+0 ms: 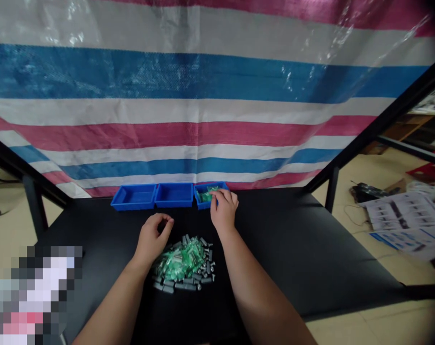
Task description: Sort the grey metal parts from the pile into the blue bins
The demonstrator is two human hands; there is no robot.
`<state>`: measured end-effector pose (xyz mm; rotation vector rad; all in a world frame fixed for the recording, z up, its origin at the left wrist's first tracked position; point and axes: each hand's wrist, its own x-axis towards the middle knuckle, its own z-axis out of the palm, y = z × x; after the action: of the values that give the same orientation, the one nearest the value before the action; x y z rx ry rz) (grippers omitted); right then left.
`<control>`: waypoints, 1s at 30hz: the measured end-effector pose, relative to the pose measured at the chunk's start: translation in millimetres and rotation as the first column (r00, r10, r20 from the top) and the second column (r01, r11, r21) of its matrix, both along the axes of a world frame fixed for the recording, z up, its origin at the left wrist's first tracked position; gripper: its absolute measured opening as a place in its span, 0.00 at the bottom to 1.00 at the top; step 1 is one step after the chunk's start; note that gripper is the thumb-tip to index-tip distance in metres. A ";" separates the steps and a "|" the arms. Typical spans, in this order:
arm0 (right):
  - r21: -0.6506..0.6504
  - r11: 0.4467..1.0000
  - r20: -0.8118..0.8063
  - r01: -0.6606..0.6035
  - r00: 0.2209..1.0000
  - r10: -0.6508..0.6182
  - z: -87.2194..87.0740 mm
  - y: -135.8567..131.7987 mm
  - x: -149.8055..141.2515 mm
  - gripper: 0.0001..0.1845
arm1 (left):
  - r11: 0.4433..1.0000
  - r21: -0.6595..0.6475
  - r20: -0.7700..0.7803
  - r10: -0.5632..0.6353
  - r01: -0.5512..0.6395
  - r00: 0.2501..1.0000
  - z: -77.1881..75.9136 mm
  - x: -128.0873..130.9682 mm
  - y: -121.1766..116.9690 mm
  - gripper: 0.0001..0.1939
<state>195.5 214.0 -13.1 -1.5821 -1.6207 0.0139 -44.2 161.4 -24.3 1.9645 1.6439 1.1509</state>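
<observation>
My right hand (pixel 224 207) is over the right blue tray (pixel 205 207), its fingers bent and pressed together at a small green bag (pixel 205 196); the fingertips are partly hidden. My left hand (pixel 154 235) hovers just behind and left of a pile, its thumb and index fingertips meeting in a pinch; anything between them is too small to make out. The pile holds clear green bags (pixel 179 261) of small parts, ringed by loose grey plastic wall plugs (pixel 185 286) and silvery screws (pixel 213 264).
The middle blue tray (pixel 174 195) and left blue tray (pixel 134 197) stand in line with the right one along the back of the black table (pixel 275 249). Behind them hangs a striped plastic sheet (pixel 197 110). Black frame bars (pixel 332 189) flank the table.
</observation>
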 end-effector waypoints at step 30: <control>-0.490 0.473 -0.432 -0.732 0.675 0.598 5.0 -39.4 -3.7 0.10 | 0.984 -0.167 0.368 0.006 0.060 0.930 -20.4 -16.6 19.6 0.14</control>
<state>191.8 174.6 -8.1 -1.1852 -2.0928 1.2494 -60.8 181.0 -44.7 1.5455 1.4592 1.2279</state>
